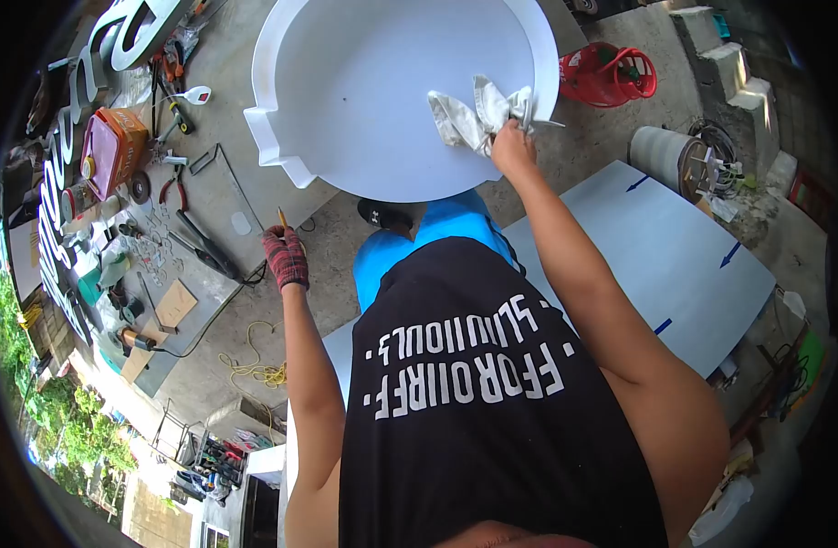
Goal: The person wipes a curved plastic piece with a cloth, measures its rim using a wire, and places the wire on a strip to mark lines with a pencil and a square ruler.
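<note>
My right hand [513,151] is closed around a crumpled white cloth [481,117], whose loose ends lie over the floor of a large white round shell [382,73]. That shell has a raised rim, with a notched step on its left side. My left hand [287,258], in a red and dark knit glove, is closed on a thin orange-yellow stick that looks like a pencil [283,217]. It hovers by the edge of the grey worktable [220,196], apart from the shell.
On the left worktable lie pliers [174,185], a hacksaw [232,183], an orange tub [118,151] and several small tools. A red gas cylinder [606,75] stands right of the shell. Behind it is a roll [661,160]; a pale blue sheet [647,247] lies at right. Yellow cord [255,368] trails on the floor.
</note>
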### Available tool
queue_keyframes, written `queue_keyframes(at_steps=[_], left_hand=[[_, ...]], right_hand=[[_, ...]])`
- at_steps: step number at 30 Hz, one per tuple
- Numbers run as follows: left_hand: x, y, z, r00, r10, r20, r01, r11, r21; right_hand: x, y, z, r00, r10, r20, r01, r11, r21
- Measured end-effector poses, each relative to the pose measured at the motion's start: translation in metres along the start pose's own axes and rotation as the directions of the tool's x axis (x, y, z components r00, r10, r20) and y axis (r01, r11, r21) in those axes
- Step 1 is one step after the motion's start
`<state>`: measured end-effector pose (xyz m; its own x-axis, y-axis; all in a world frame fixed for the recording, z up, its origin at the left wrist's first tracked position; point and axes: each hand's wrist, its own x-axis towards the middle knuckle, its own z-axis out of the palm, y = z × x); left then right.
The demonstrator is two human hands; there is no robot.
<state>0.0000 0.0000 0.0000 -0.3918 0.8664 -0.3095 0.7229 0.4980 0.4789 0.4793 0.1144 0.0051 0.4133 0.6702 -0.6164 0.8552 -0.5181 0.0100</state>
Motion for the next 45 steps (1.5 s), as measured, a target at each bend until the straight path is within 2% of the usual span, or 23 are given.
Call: queue_keyframes(at_steps=[1, 3, 4, 5, 6, 7, 10, 13, 15, 17, 19, 21, 23, 28, 31, 35, 36, 37, 39, 41, 42, 43, 45], left_hand=[[-0.006, 0.001, 0.000, 0.999, -0.014, 0.032, 0.016, 0.997, -0.079], [-0.032, -0.004, 0.005, 0.995, -0.023, 0.097, 0.041, 0.982, -0.183], [-0.040, -0.012, 0.002, 0.991, -0.040, 0.124, 0.066, 0.974, -0.217], [-0.041, -0.019, 0.003, 0.988, -0.052, 0.143, 0.087, 0.963, -0.254], [-0.049, 0.022, -0.020, 0.951, -0.198, 0.239, 0.270, 0.909, -0.318], [-0.054, 0.020, -0.019, 0.948, -0.205, 0.246, 0.278, 0.908, -0.315], [-0.062, -0.006, -0.020, 0.985, -0.115, 0.130, 0.148, 0.947, -0.284], [-0.070, -0.027, -0.024, 0.993, -0.093, 0.074, 0.110, 0.957, -0.270], [-0.085, -0.038, -0.030, 0.993, -0.106, 0.059, 0.118, 0.950, -0.289], [-0.107, -0.050, -0.038, 0.983, -0.173, 0.060, 0.183, 0.926, -0.329], [-0.136, -0.054, -0.049, 0.970, -0.232, 0.071, 0.242, 0.905, -0.349], [-0.163, -0.049, -0.057, 0.887, -0.429, 0.172, 0.462, 0.809, -0.363], [-0.188, -0.066, -0.049, 0.879, -0.441, 0.184, 0.477, 0.809, -0.343], [-0.208, -0.095, -0.028, 0.906, -0.396, 0.152, 0.424, 0.853, -0.304], [-0.189, -0.082, -0.029, 0.898, -0.393, 0.196, 0.439, 0.804, -0.401], [-0.165, -0.075, -0.036, 0.921, -0.316, 0.229, 0.388, 0.806, -0.448], [-0.161, -0.078, -0.037, 0.933, -0.284, 0.223, 0.358, 0.803, -0.476], [-0.157, -0.081, -0.038, 0.931, -0.283, 0.229, 0.361, 0.804, -0.473], [-0.152, -0.089, -0.048, 0.944, -0.250, 0.216, 0.319, 0.861, -0.396], [-0.149, -0.091, -0.057, 0.961, -0.224, 0.165, 0.270, 0.895, -0.354], [-0.150, -0.096, -0.060, 0.950, -0.267, 0.164, 0.310, 0.870, -0.384], [-0.151, -0.101, -0.063, 0.936, -0.311, 0.164, 0.351, 0.840, -0.413], [-0.150, -0.118, -0.066, 0.930, -0.321, 0.180, 0.367, 0.843, -0.392]], right_hand=[[-0.021, 0.003, 0.002, 0.999, -0.006, 0.050, 0.004, 0.999, 0.033], [-0.067, 0.046, -0.016, 0.972, -0.013, 0.236, 0.047, 0.990, -0.136], [-0.079, 0.052, -0.020, 0.972, -0.012, 0.235, 0.044, 0.990, -0.132], [-0.083, 0.054, -0.026, 0.983, 0.024, 0.182, 0.003, 0.989, -0.146], [-0.086, 0.055, -0.034, 0.989, 0.065, 0.133, -0.043, 0.985, -0.165], [-0.092, 0.043, -0.058, 0.996, 0.014, 0.087, -0.003, 0.992, -0.124], [-0.086, -0.006, -0.105, 0.966, -0.200, -0.161, 0.190, 0.979, -0.073], [-0.012, -0.043, -0.105, 0.785, -0.395, -0.478, 0.307, 0.917, -0.254], [0.048, -0.055, -0.105, 0.792, -0.385, -0.474, 0.276, 0.918, -0.284], [0.112, -0.055, -0.091, 0.858, -0.327, -0.397, 0.208, 0.926, -0.314], [0.131, -0.054, -0.094, 0.890, -0.268, -0.369, 0.173, 0.947, -0.270], [0.146, -0.056, -0.092, 0.923, -0.200, -0.329, 0.128, 0.965, -0.227], [0.147, -0.055, -0.090, 0.952, -0.086, -0.293, 0.014, 0.971, -0.238], [0.116, -0.046, -0.079, 0.986, 0.016, -0.168, -0.064, 0.957, -0.283], [0.081, -0.040, -0.061, 0.986, -0.008, -0.166, -0.050, 0.937, -0.347], [0.027, -0.029, -0.008, 0.963, -0.104, -0.248, 0.024, 0.951, -0.308], [0.003, -0.024, -0.001, 0.957, -0.172, -0.234, 0.105, 0.956, -0.275], [-0.017, -0.018, 0.008, 0.945, -0.241, -0.221, 0.187, 0.952, -0.240], [-0.032, 0.033, 0.032, 0.930, -0.240, -0.279, 0.170, 0.953, -0.251], [-0.020, 0.107, 0.047, 0.978, 0.142, -0.150, -0.161, 0.980, -0.121], [-0.034, 0.129, 0.021, 0.957, 0.290, -0.004, -0.289, 0.956, -0.042], [-0.031, 0.153, 0.013, 0.920, 0.393, 0.018, -0.393, 0.920, 0.005], [-0.047, 0.152, -0.018, 0.925, 0.334, -0.180, -0.315, 0.941, 0.126]])
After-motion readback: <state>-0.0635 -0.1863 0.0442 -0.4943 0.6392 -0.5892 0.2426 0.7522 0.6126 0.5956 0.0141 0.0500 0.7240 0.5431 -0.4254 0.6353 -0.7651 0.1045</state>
